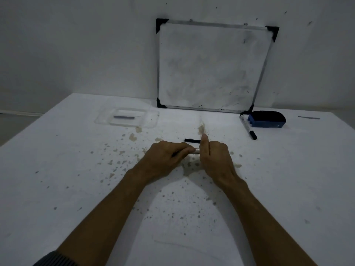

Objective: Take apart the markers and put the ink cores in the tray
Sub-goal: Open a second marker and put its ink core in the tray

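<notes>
My left hand (165, 158) and my right hand (215, 156) meet over the middle of the table, both closed around one white marker (195, 150), of which only a short stretch shows between them. Just behind the hands a black cap (192, 140) lies on the table. A clear plastic tray (149, 120) sits at the back left, and one grey ink core (124, 117) lies inside it. A second white marker with a black cap (248, 127) lies at the back right.
A small whiteboard (211, 66) leans on the wall at the back. A blue and black eraser (266, 120) sits beside the second marker. A thin grey stick (308, 118) lies far right. The white table (76, 179) is stained with brown spots.
</notes>
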The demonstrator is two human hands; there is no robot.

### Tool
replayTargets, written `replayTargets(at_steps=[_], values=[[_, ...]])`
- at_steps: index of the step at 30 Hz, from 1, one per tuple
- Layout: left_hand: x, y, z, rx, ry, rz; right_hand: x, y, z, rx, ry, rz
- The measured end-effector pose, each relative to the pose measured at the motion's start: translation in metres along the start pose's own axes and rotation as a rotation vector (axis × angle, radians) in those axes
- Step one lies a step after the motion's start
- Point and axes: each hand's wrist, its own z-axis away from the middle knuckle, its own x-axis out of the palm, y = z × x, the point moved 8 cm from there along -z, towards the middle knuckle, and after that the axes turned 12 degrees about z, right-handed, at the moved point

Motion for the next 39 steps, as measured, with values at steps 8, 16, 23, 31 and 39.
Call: replayTargets(at_steps=[8, 16, 23, 31, 39], values=[[0.001, 0.019, -0.007, 0.194, 0.088, -0.086, -0.015, 0.008, -0.003, -0.123, 0.171, 0.001], [-0.044, -0.028, 0.009, -0.066, 0.18, -0.157, -0.062, 0.064, 0.003, 0.339, 0.368, -0.293], [-0.022, -0.031, 0.003, -0.374, 0.255, 0.401, 0.002, 0.03, 0.003, 0.216, -0.171, -0.021], [-0.008, -0.033, 0.012, -0.504, 0.174, 0.779, 0.006, 0.028, 0.003, 0.097, -0.174, -0.02], [-0.003, -0.033, 0.013, -0.582, 0.193, 0.91, 0.002, 0.01, 0.008, 0.034, -0.127, 0.035]])
